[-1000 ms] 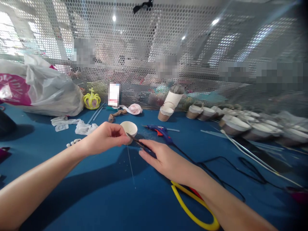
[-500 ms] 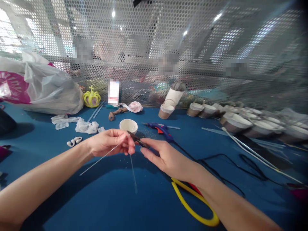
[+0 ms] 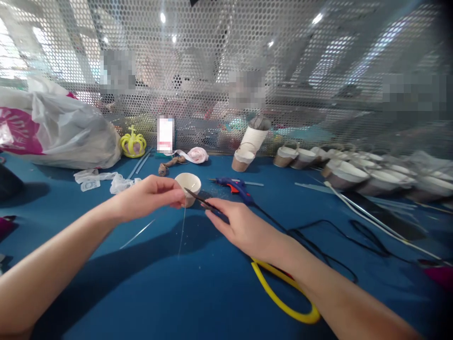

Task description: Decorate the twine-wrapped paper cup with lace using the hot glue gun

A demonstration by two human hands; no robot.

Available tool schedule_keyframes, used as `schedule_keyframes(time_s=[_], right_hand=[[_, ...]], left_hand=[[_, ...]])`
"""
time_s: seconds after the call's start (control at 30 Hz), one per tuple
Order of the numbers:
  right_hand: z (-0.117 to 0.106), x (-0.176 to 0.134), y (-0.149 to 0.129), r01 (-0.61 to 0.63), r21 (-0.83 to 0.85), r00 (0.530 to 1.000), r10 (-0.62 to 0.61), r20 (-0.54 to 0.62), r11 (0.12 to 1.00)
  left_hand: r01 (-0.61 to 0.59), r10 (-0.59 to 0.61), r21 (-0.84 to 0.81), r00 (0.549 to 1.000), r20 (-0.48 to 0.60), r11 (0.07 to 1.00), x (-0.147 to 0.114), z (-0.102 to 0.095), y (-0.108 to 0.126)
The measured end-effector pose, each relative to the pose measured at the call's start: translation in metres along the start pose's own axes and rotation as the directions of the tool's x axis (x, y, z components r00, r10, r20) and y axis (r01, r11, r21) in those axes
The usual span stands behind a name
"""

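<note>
My left hand (image 3: 161,196) is closed in a pinch beside a small white-lined cup (image 3: 188,182). A thin see-through strand (image 3: 182,231) hangs from its fingertips, and a pale thin length (image 3: 138,233) shows below the hand; whether the two are joined I cannot tell. My right hand (image 3: 237,222) grips what look like scissors (image 3: 208,205) around their dark blades, tip pointing left at the left fingertips. Under the right wrist lies a yellow loop (image 3: 283,302) with some red, seemingly their handle.
A blue glue gun (image 3: 235,184) lies on the blue table, its black cord (image 3: 323,252) running right. Several small lined pots (image 3: 347,174) stand at right. A plastic bag (image 3: 71,127), a yellow crown (image 3: 133,143), a pink-white roll (image 3: 197,155) and brown twine (image 3: 170,165) lie behind.
My left hand has shifted left and up a little, and its fingers have drawn away from the blades. The dark blade now shows in front of the cup, and the hanging strand has swung left.
</note>
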State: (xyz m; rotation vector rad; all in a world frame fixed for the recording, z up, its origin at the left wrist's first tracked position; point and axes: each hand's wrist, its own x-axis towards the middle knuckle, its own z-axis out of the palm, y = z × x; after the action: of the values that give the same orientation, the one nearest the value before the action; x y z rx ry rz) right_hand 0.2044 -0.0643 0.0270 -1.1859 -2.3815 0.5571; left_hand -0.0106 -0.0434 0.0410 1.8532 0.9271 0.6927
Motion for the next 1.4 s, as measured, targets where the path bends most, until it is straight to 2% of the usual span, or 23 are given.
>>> schedule_keyframes(time_s=[0.1, 0.17, 0.23, 0.3, 0.37, 0.4, 0.47, 0.5, 0.53, 0.6, 0.67, 0.77, 0.87, 0.93, 1.0, 1.03, 1.1, 1.13, 1.17, 1.23, 1.3, 1.33, 1.4], right_hand=[[-0.007, 0.0, -0.005, 0.056, 0.082, 0.998, -0.057, 0.01, 0.995], [-0.01, 0.0, -0.007, 0.072, 0.105, 0.997, -0.075, 0.024, 0.992], [-0.01, 0.0, -0.006, 0.08, 0.105, 0.996, -0.084, 0.037, 0.991], [-0.008, 0.0, -0.004, 0.076, 0.061, 0.997, -0.078, 0.029, 0.995], [-0.004, 0.0, 0.0, 0.033, -0.033, 0.999, -0.033, 0.0, 0.999], [-0.002, 0.0, 0.002, -0.002, -0.086, 1.0, 0.001, -0.016, 0.996], [0.002, 0.0, 0.006, -0.072, -0.166, 0.997, 0.067, -0.035, 0.983], [0.003, 0.0, 0.006, -0.09, -0.183, 0.996, 0.086, -0.028, 0.979], [0.003, -0.001, 0.006, -0.093, -0.181, 0.996, 0.092, -0.015, 0.979], [0.0, -0.001, 0.003, -0.07, -0.126, 0.997, 0.073, 0.02, 0.99], [-0.006, -0.001, -0.001, -0.028, -0.027, 0.999, 0.029, 0.037, 0.999], [-0.013, -0.002, -0.009, 0.017, 0.085, 0.999, -0.021, 0.049, 0.996], [-0.016, -0.002, -0.012, 0.032, 0.114, 0.996, -0.041, 0.078, 0.993], [-0.014, -0.002, -0.01, 0.033, 0.093, 0.996, -0.04, 0.074, 0.995], [-0.009, -0.001, -0.003, 0.0, 0.008, 0.999, 0.0, 0.045, 1.0], [-0.006, 0.0, 0.001, -0.027, -0.048, 0.999, 0.028, 0.028, 0.998], [0.0, 0.002, 0.009, -0.074, -0.139, 0.997, 0.074, 0.0, 0.988], [0.002, 0.003, 0.012, -0.082, -0.16, 0.997, 0.083, -0.002, 0.984], [0.003, 0.003, 0.013, -0.084, -0.166, 0.996, 0.085, -0.002, 0.983], [0.001, 0.003, 0.011, -0.067, -0.134, 0.998, 0.069, 0.007, 0.989], [-0.004, 0.002, 0.004, -0.024, -0.059, 1.0, 0.025, 0.01, 0.998], [-0.007, 0.002, 0.0, 0.002, -0.019, 1.0, -0.002, 0.011, 1.0], [-0.013, 0.0, -0.006, 0.041, 0.044, 0.999, -0.041, 0.018, 0.998]], left_hand=[[0.077, 0.013, -0.447, 0.981, 0.195, 0.891, 0.004, -0.005, -0.013], [0.147, 0.027, -0.564, 0.957, 0.288, 0.812, 0.006, -0.003, -0.019], [0.139, 0.038, -0.57, 0.957, 0.287, 0.81, 0.007, 0.001, -0.02], [0.079, 0.012, -0.438, 0.98, 0.201, 0.895, 0.006, 0.006, -0.016], [0.027, -0.023, -0.104, 0.999, 0.035, 0.994, 0.003, 0.011, -0.01], [0.023, -0.015, 0.125, 0.998, -0.066, 0.992, 0.002, 0.014, -0.006], [0.05, 0.092, 0.49, 0.961, -0.262, 0.87, -0.001, 0.017, 0.0], [0.072, 0.119, 0.569, 0.949, -0.292, 0.819, -0.002, 0.018, 0.002], [0.084, 0.101, 0.574, 0.954, -0.282, 0.815, -0.002, 0.017, 0.003], [0.07, -0.016, 0.388, 0.99, -0.142, 0.919, -0.002, 0.011, 0.002], [0.039, -0.04, 0.018, 0.997, 0.059, 0.999, 0.001, 0.003, -0.004], [0.062, 0.03, -0.424, 0.978, 0.207, 0.903, 0.005, -0.003, -0.016], [0.12, 0.07, -0.58, 0.953, 0.294, 0.806, 0.006, 0.001, -0.02], [0.074, 0.06, -0.483, 0.964, 0.257, 0.873, 0.005, 0.005, -0.016], [0.005, 0.012, -0.154, 0.994, 0.108, 0.988, 0.002, 0.01, -0.009], [0.001, -0.001, 0.087, 1.0, 0.002, 0.996, 0.001, 0.012, -0.005], [0.031, 0.088, 0.494, 0.972, -0.216, 0.869, -0.001, 0.016, 0.001], [0.054, 0.125, 0.587, 0.958, -0.26, 0.808, -0.001, 0.017, 0.002], [0.059, 0.126, 0.605, 0.958, -0.258, 0.794, 0.0, 0.016, 0.002], [0.036, 0.032, 0.432, 0.988, -0.149, 0.901, 0.001, 0.011, -0.002], [0.009, -0.011, 0.032, 0.999, 0.039, 0.999, 0.004, 0.004, -0.009], [0.008, 0.007, -0.158, 0.995, 0.098, 0.987, 0.005, 0.001, -0.012], [0.052, 0.034, -0.416, 0.98, 0.197, 0.908, 0.006, -0.002, -0.018]])
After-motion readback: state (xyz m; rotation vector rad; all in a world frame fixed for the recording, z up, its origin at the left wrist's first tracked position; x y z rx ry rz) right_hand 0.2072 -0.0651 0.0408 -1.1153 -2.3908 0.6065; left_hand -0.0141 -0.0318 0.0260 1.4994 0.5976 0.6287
